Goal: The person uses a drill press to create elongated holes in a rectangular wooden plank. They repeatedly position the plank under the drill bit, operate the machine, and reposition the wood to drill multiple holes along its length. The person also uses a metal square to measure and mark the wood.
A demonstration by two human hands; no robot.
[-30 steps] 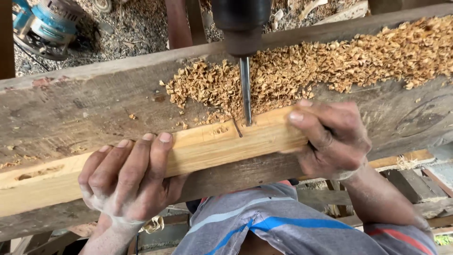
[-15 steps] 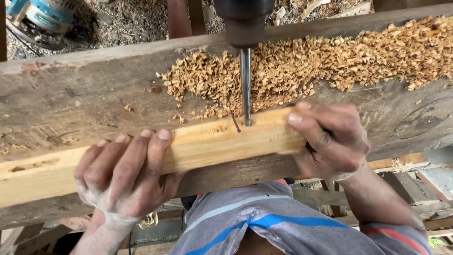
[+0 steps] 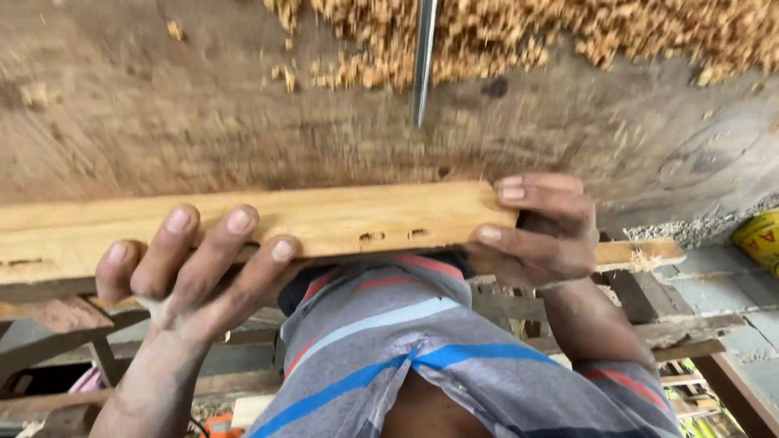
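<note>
Head view: the picture is motion-blurred, most of all across the grey, weathered counter [image 3: 162, 122], so its grain and marks are hard to read. The bit [image 3: 422, 61] enters from the top edge and its upper part and whatever drives it are cut off; its tip hangs over bare counter, apart from the plank. The heap of chips [image 3: 519, 36] along the counter's far edge is also cut by the top of the frame.

The pale plank [image 3: 357, 217] lies along the counter's near edge, running out of frame on the left, with two small dark slots in its near face and its right end by the right hand.

The left hand [image 3: 182, 272] comes up from below, palm hidden, its fingers [image 3: 237, 223] spread and curled over the plank's near face, thumb out of sight beneath. The right hand [image 3: 540, 235] wraps the plank's right end, fingers [image 3: 511, 193] together and clamped on it, fingertips pointing left; the palm is hidden behind them.

Below, a striped grey shirt [image 3: 422, 357] with blue and red bands fills the middle. At the right edge a yellow sack [image 3: 759, 239] with red print is mostly cut off. Wooden slats [image 3: 649, 292] lie under the counter, dim and partly covered by the right forearm.
</note>
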